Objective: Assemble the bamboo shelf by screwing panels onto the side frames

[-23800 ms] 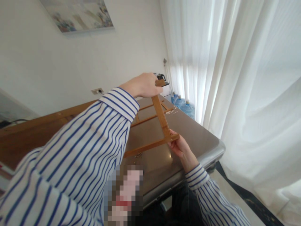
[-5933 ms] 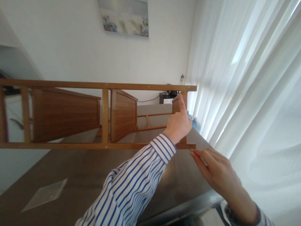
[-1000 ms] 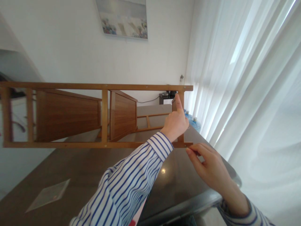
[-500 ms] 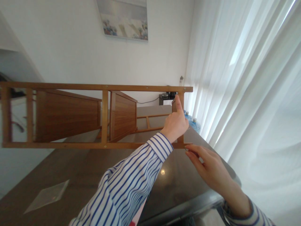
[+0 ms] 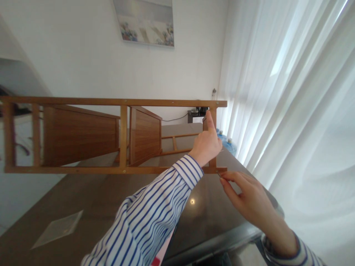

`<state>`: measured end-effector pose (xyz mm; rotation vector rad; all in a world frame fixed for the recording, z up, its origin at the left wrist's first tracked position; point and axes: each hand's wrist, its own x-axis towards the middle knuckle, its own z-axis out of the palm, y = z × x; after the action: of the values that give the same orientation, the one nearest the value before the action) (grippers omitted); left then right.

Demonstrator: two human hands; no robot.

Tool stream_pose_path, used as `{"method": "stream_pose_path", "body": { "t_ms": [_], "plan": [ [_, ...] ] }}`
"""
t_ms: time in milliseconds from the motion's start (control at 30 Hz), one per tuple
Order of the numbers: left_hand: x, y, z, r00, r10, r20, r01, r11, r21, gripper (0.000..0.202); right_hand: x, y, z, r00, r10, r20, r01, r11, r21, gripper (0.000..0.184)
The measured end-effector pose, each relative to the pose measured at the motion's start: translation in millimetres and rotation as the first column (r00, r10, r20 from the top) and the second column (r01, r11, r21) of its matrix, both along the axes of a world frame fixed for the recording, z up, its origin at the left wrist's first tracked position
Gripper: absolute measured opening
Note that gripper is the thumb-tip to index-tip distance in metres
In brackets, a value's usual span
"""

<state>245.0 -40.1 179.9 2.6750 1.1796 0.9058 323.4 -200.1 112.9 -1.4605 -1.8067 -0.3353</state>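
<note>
A wooden shelf rack (image 5: 124,137) lies on its side on the table, with long rails, crosspieces and slatted brown shelf panels (image 5: 145,136). My left hand (image 5: 207,144) is at the rack's right-end crosspiece, its index finger stretched up along the wood and the other fingers curled in around it, partly hidden. Just below the lower rail's right end, my right hand (image 5: 245,192) pinches a small thin metal piece (image 5: 219,174) between thumb and fingertips. One end of that piece meets the rail at a fastener; its exact kind is too small to make out.
A clear plastic bag (image 5: 58,228) lies on the dark table (image 5: 105,207) at the lower left. Behind the rack's right end stand water bottles (image 5: 229,145) beside a white curtain (image 5: 277,111). A black cabinet (image 5: 194,117) stands by the wall.
Both hands stay almost in place. The fingertips of my right hand have shifted very slightly, with the small metal piece still at the rail's end.
</note>
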Motion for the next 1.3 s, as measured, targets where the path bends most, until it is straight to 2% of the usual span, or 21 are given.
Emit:
{"method": "stream_pose_path", "body": {
  "t_ms": [133,233,300,400,533,667,800,967,1167,1300],
  "plan": [
    [0,-1,0.5,1.000,0.000,0.006,-0.001,1.000,0.008,0.098,-10,3,-6.3,0.990,-0.064,-0.123,0.070,0.997,0.041,0.011],
    [-1,-2,1.0,1.000,-0.004,0.013,0.004,1.000,0.010,0.099,-14,5,-11.5,0.981,-0.060,-0.184,0.070,0.996,0.047,0.022],
    [-1,-2,1.2,1.000,-0.009,0.012,0.009,1.000,0.006,0.098,-16,6,-14.1,0.983,-0.032,-0.179,0.040,0.998,0.042,0.026],
    [-1,-2,1.3,1.000,-0.008,0.011,0.008,1.000,0.004,0.097,-18,7,-15.7,0.978,0.005,-0.210,-0.001,1.000,0.020,0.023],
    [-1,-2,1.9,1.000,-0.005,0.003,0.005,1.000,0.008,0.097,-21,5,-17.7,0.920,0.023,-0.391,-0.061,0.995,-0.085,0.017],
    [-1,-3,3.1,1.000,-0.002,-0.008,0.002,1.000,-0.002,0.098,-21,4,-23.0,0.858,0.036,-0.512,-0.131,0.980,-0.150,0.020],
    [-2,-3,3.2,1.000,-0.010,0.000,0.010,1.000,0.000,0.097,-17,4,-22.2,0.892,-0.035,-0.450,-0.051,0.983,-0.177,0.024],
    [-1,-3,1.9,1.000,-0.014,0.016,0.014,1.000,0.005,0.097,-14,8,-15.9,0.920,-0.112,-0.375,0.068,0.989,-0.128,0.029],
    [-1,-2,0.6,0.999,-0.022,0.027,0.021,1.000,0.011,0.096,-16,15,-16.3,0.875,-0.140,-0.463,0.081,0.986,-0.146,0.031],
    [-1,-1,-0.7,0.999,-0.024,0.033,0.023,1.000,0.012,0.096,-15,15,-17.1,0.896,-0.104,-0.431,0.063,0.992,-0.108,0.029]
  ]
}}
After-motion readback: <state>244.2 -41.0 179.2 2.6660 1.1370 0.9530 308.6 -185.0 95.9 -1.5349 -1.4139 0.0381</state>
